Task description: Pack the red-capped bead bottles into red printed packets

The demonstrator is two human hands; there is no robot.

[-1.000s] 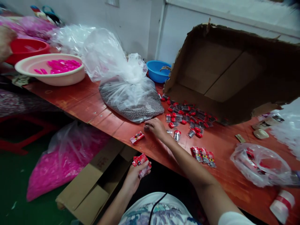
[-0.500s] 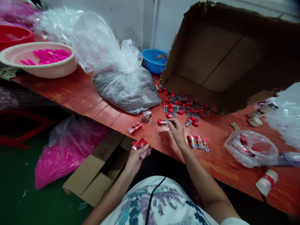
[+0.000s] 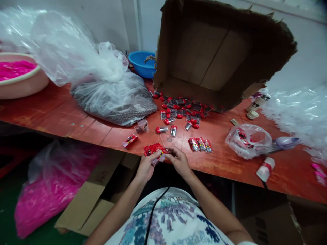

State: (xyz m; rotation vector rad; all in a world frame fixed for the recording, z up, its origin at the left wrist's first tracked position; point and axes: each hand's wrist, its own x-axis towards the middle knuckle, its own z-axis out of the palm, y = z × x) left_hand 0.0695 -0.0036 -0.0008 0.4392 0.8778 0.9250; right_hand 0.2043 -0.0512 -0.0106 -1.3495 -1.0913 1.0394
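Near the table's front edge, my left hand (image 3: pixel 146 166) is closed on red printed wrappers (image 3: pixel 153 149). My right hand (image 3: pixel 178 160) pinches the wrappers' right side with thumb and fingertips. Beyond my hands, a small red-capped clear bottle (image 3: pixel 161 130) lies on its side, and another red-capped bottle (image 3: pixel 173 131) is close to its right. A clear cup (image 3: pixel 141 126) with dark contents sits left of them. One red packet (image 3: pixel 129 141) lies left of my hands; several filled packets (image 3: pixel 200 145) lie in a row to the right.
A pile of red-capped bottles (image 3: pixel 181 110) lies before a torn cardboard box (image 3: pixel 204 51). A plastic sack of dark beads (image 3: pixel 114 98) stands at left, a blue basin (image 3: pixel 143 63) behind it. At right are a plastic bag (image 3: pixel 249 141) and a white roll (image 3: pixel 265 169).
My right hand has let go of a red-capped bottle on the table and come back to the wrappers in my left hand. The camera view has swung to the right.
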